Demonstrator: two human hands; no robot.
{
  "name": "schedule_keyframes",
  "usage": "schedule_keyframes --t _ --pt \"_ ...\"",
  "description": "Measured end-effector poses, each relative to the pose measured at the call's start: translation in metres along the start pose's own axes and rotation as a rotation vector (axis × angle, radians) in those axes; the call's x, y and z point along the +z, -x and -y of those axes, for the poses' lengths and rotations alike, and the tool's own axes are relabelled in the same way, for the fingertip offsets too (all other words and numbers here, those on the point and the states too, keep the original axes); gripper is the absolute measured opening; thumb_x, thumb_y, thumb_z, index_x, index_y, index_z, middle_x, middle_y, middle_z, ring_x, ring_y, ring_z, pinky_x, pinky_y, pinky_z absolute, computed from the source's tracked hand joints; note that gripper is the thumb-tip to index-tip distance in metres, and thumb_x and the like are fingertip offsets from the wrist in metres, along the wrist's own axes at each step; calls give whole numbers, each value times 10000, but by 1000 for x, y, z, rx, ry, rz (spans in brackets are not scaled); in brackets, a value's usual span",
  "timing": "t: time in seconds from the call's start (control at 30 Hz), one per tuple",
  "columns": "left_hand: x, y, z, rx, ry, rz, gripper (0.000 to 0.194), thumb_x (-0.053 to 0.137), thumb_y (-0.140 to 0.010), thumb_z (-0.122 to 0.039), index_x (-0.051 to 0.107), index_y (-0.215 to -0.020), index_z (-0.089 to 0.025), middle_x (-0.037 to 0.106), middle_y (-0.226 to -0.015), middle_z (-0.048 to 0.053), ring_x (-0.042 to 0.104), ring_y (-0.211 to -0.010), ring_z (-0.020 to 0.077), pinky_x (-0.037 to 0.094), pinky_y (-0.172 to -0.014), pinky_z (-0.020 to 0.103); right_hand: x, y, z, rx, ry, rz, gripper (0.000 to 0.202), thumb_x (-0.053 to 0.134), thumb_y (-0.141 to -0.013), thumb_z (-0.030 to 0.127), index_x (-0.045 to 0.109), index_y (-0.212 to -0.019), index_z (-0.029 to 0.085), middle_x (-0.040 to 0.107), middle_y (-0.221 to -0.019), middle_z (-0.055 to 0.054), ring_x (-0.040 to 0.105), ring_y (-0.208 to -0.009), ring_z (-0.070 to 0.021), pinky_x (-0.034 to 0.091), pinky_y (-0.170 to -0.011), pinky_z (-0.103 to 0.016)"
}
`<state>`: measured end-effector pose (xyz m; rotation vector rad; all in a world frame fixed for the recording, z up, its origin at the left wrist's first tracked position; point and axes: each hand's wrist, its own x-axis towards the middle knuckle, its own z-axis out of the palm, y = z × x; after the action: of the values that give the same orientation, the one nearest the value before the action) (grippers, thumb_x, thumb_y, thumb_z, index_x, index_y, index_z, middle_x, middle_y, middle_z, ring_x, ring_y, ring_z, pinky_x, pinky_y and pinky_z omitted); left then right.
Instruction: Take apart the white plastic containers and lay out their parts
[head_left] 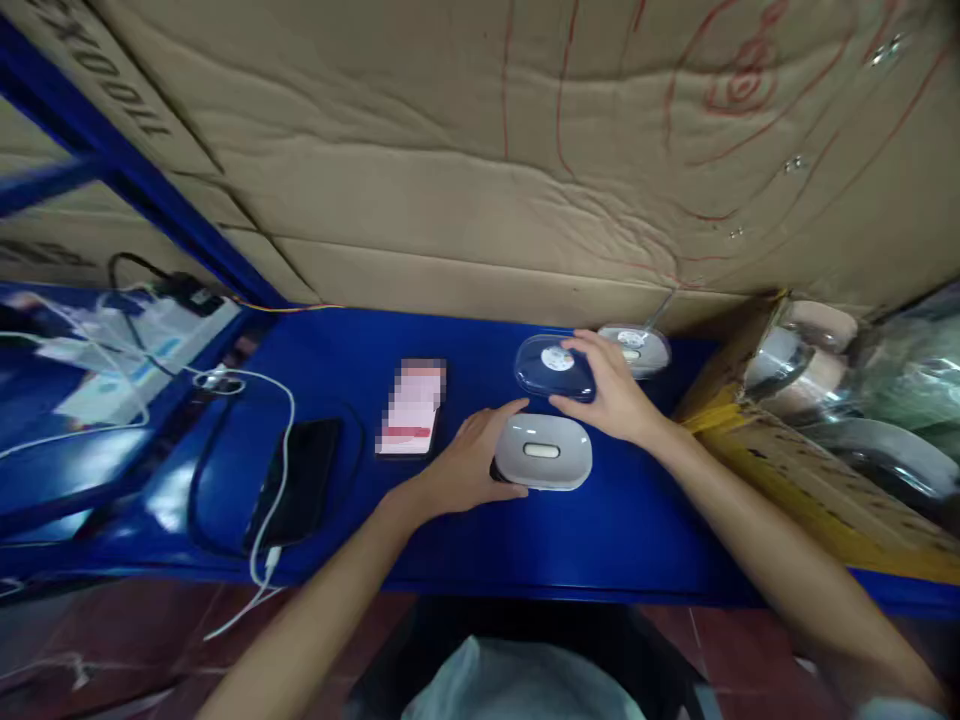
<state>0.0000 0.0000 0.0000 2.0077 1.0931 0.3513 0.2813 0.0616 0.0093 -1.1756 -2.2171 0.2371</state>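
Observation:
My left hand (466, 462) is closed around the left side of a grey rounded-oval container (555, 470), thumb at its near edge and fingers at its far edge. A short white oblong piece (541, 451) shows in the middle of its top. Between the thumb and fingers of my right hand (613, 398) is a clear rounded-oval plastic lid (536, 372) with a round white sticker, just beyond the grey container. A second pale oval container (651, 352), also with a round sticker, stands behind my right hand, partly hidden by it.
On the blue shelf (630, 545) lie a lit phone (409, 410) and a dark phone (304, 470) with a white cable across it. Plugs fill a power strip (187, 345) at left. A cardboard box (817, 480) of wrapped containers stands at right. Cardboard (420, 200) lines the back.

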Motion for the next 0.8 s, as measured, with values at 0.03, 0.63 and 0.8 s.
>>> schedule_keyframes --t 0.03,0.63,0.8 --pt "0 -1 1 15 -1 -12 1151 919 -756 -394 211 -1657 -296 347 -1707 133 280 -1594 391 238 -1298 603 11 -10 -4 19 -4 22 700 776 -877 462 470 -1466 241 471 -1578 -197 409 -1521 -363 322 -1253 -607" --pt "-1 -1 2 99 -19 -65 1172 955 -692 -392 286 -1649 -291 441 -1651 140 401 -1517 412 353 -1220 585 74 -68 -40 56 -44 160 688 801 -812 392 530 -1425 236 502 -1580 -195 474 -1492 -392 365 -1196 -649" --pt "0 -1 3 118 -21 -79 1168 953 -693 -384 286 -1648 -294 441 -1654 143 404 -1522 413 322 -1240 601 47 -62 -15 53 -69 129 678 766 -888 476 528 -1474 233 434 -1656 -191 329 -1587 -413 254 -1256 -688"
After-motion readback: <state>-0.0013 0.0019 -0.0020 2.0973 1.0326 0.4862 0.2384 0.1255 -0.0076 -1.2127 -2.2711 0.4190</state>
